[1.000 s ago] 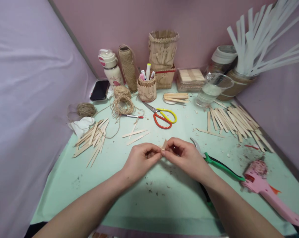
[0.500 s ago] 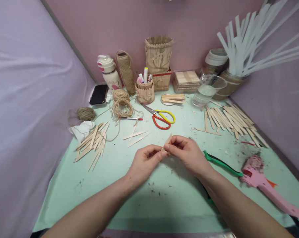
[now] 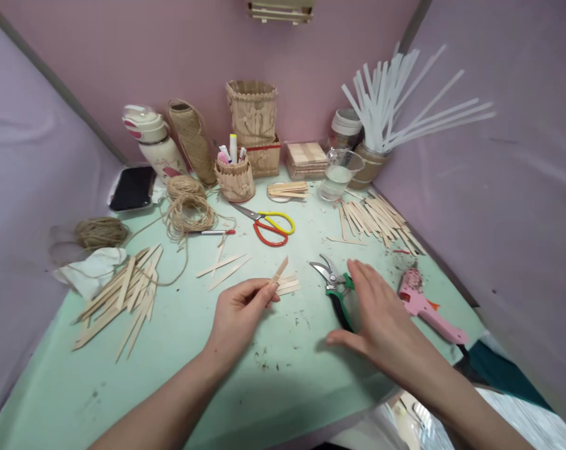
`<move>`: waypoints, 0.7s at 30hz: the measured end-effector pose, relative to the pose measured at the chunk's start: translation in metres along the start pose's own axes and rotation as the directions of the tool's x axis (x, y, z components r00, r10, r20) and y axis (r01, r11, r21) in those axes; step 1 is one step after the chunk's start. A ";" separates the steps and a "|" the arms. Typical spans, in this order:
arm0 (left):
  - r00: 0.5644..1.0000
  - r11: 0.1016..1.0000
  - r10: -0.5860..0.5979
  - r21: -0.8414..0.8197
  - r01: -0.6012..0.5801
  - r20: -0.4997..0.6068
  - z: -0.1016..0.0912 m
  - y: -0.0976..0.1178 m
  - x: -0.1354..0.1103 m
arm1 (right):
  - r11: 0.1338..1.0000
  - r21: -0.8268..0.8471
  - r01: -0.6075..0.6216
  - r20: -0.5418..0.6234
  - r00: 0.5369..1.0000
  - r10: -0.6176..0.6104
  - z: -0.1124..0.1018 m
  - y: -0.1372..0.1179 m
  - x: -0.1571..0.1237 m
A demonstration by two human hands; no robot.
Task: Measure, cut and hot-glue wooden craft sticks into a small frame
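Observation:
Between the thumb and fingers of my left hand (image 3: 242, 312) is a short wooden craft stick (image 3: 279, 270), its tip pointing up and to the right. A few cut stick pieces (image 3: 289, 284) lie on the table just behind it. My right hand (image 3: 381, 309) is open, thumb spread from the fingers, over the green-handled pruning shears (image 3: 338, 294). The shears lie with their metal blades apart and pointing away from me; the hand covers part of one handle. Whether the hand touches them I cannot tell. Yellow-and-red scissors (image 3: 268, 225) rest farther back.
Loose sticks are piled at left (image 3: 123, 290) and right (image 3: 379, 219). A pink glue gun (image 3: 428, 309) lies at the right edge. Behind stand a cup of water (image 3: 339, 178), a pen holder (image 3: 236, 178), twine coils (image 3: 189, 209) and a bottle (image 3: 156, 144).
My right hand has let go of the stick and moved right, opening over the pruning shears. My left hand keeps the stick. The view has turned to the right.

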State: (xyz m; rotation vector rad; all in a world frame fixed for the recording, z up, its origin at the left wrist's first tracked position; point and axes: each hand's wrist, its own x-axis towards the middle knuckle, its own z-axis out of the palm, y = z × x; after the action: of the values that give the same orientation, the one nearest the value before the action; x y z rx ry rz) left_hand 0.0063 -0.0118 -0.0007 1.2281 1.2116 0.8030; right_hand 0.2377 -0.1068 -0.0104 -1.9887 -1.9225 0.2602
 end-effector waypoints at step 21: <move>0.966 0.949 -0.138 -0.251 0.192 0.220 -0.002 -0.006 0.003 | 0.677 0.652 -0.342 0.498 0.866 -0.042 -0.040 -0.006 -0.033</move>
State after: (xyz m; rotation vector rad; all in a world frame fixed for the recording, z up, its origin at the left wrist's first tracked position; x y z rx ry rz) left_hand 0.0046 -0.0094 -0.0072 0.9447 0.9900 0.6772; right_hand 0.2456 -0.1444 0.0245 -1.5848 -1.4853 1.4506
